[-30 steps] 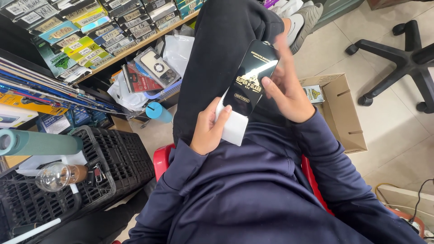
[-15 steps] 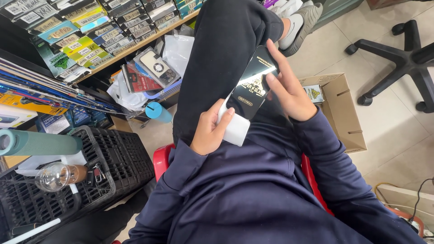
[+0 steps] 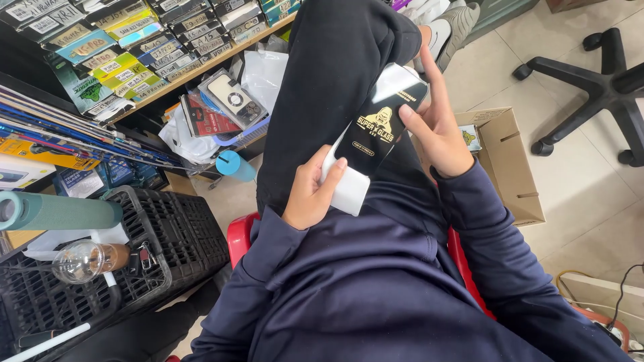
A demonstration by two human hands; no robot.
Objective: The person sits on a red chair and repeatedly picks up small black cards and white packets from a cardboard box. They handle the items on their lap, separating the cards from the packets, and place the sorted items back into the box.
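I sit on a red stool (image 3: 240,236) with one leg crossed over my lap. My right hand (image 3: 439,131) grips a flat black glossy package (image 3: 380,127) with a gold emblem, fingers on its right edge and top. My left hand (image 3: 310,191) holds a white sleeve or box (image 3: 350,191) at the package's lower end, thumb pressed on its face. The black package sticks out of the white piece at a slant, resting against my dark trouser leg.
A black plastic crate (image 3: 168,234) stands at my left with a green roll (image 3: 57,211) and a clear bottle (image 3: 84,260) on it. Shelves of small boxed goods (image 3: 127,40) fill the upper left. An open cardboard box (image 3: 510,161) and an office chair base (image 3: 597,80) are on the right floor.
My right hand has shifted slightly up the black package, drawing it a little further out of the white piece. My left hand stays put.
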